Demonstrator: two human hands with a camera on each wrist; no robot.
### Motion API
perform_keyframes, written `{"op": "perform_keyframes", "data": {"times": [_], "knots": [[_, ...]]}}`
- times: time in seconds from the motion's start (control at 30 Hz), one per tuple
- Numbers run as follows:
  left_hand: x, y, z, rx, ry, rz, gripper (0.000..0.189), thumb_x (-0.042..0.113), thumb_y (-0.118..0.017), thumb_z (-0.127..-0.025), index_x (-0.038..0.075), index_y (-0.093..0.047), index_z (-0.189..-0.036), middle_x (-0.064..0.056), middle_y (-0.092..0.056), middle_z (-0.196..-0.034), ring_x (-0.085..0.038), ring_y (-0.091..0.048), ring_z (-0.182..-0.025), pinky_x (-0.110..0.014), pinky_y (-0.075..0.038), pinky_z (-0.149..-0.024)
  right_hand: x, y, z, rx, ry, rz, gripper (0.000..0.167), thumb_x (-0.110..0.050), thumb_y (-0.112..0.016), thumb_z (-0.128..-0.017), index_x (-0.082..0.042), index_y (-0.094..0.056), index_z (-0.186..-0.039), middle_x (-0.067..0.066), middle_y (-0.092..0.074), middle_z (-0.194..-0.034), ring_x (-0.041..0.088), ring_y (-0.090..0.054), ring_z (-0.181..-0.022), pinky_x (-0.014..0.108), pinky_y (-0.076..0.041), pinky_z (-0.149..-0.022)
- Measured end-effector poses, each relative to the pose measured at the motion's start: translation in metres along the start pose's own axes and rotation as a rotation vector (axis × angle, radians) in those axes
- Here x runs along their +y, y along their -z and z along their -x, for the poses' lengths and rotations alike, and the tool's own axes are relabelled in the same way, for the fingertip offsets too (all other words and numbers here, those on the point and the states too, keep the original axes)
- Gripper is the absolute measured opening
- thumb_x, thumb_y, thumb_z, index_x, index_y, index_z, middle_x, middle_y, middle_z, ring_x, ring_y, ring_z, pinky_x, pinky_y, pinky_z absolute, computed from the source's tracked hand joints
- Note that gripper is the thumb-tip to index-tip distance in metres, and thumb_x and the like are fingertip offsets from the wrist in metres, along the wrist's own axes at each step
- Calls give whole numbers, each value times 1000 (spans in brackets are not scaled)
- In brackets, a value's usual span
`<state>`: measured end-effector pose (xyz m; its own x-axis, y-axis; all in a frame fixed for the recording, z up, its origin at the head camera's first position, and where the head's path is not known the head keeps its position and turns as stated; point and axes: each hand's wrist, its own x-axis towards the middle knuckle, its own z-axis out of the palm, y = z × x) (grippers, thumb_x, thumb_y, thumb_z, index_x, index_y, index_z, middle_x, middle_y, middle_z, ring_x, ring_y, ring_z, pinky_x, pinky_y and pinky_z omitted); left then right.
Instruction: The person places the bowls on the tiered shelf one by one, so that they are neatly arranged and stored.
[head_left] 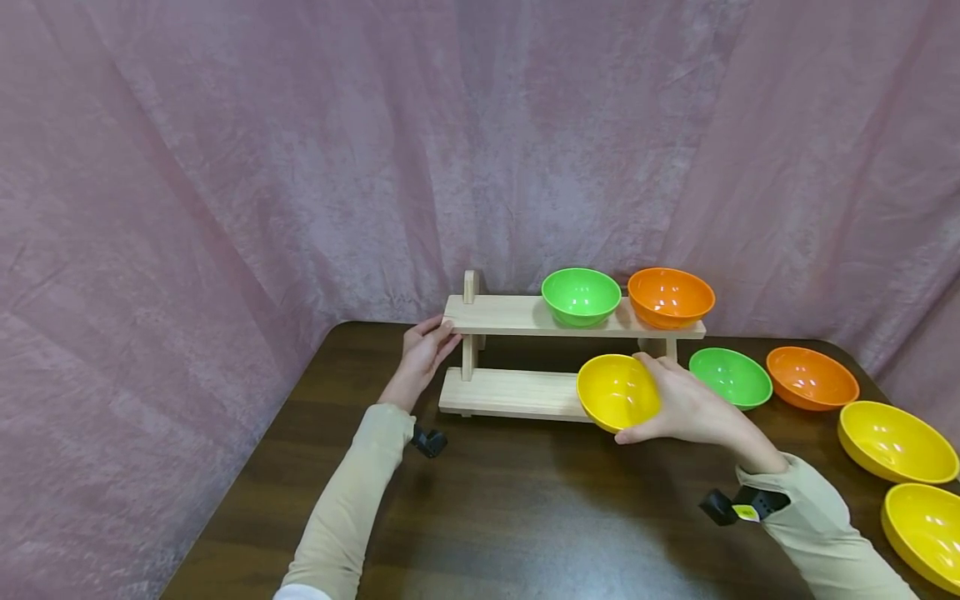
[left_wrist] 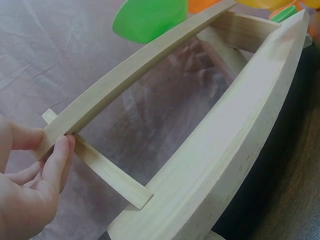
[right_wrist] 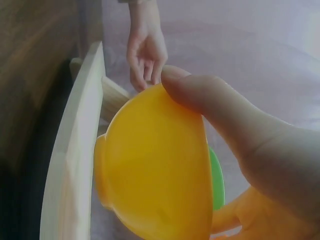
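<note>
A two-tier wooden display shelf [head_left: 510,395] stands at the back of the table. My left hand [head_left: 422,358] grips the left end of its upper board [left_wrist: 107,90], thumb on one face and fingers on the other. With thumb and fingers on opposite sides of the rim, my right hand [head_left: 686,406] holds a yellow bowl [head_left: 617,393] at the right part of the lower board. In the right wrist view the foot of this yellow bowl [right_wrist: 155,160] is right by the board; whether it bears weight there I cannot tell. A green bowl [head_left: 581,297] and an orange bowl [head_left: 670,298] sit on the upper board.
Right of the shelf, another green bowl [head_left: 730,377] and another orange bowl [head_left: 812,379] stand on the dark wooden table [head_left: 525,508]. Two larger-looking yellow bowls, a farther one [head_left: 896,442] and a nearer one [head_left: 930,533], are at the right edge. A pink curtain [head_left: 360,167] hangs behind.
</note>
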<state>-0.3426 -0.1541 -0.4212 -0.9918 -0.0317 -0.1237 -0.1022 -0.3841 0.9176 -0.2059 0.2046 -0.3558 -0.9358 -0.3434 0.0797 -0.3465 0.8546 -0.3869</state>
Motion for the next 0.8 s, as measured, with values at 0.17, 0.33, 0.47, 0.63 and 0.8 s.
{"op": "perform_keyframes", "data": {"times": [0.17,0.33,0.47,0.63,0.8], "knots": [[0,0,0,3,4,3,50,1,-51,-98,-4,-35,-145,-25,-42,-140,-7,-66,-82,-17,-57,-88,-6,-3,-3,12,5,-11,119,-60,-86,-55,11,-36,-138,30,-53,-120,34,-56,-98,46,-55,-77],[0,0,0,2,3,-3,50,2,-51,-98,-4,-36,-145,-25,-42,-141,-9,-65,-86,-18,-57,-88,-11,-5,-7,17,-4,-18,120,-60,-85,-56,11,-36,-139,31,-52,-124,38,-55,-103,53,-55,-82],[0,-1,0,5,6,1,50,2,-52,-98,-4,-36,-145,-24,-43,-140,-9,-65,-86,-17,-57,-87,-15,-6,-9,15,-27,-21,118,-62,-84,-58,6,-35,-141,28,-52,-126,36,-56,-103,48,-54,-72],[0,-1,1,2,5,3,49,2,-51,-98,-4,-36,-145,-24,-42,-140,-8,-64,-85,-18,-57,-89,-20,-9,-12,42,-3,-30,119,-62,-84,-57,6,-35,-142,27,-53,-125,35,-56,-105,44,-53,-72],[1,-1,2,1,4,1,49,2,-51,-98,-4,-36,-145,-25,-42,-140,-8,-65,-85,-19,-56,-91,-26,-10,-15,78,25,-46,118,-60,-85,-57,7,-36,-141,28,-53,-123,36,-54,-107,51,-53,-83]]}}
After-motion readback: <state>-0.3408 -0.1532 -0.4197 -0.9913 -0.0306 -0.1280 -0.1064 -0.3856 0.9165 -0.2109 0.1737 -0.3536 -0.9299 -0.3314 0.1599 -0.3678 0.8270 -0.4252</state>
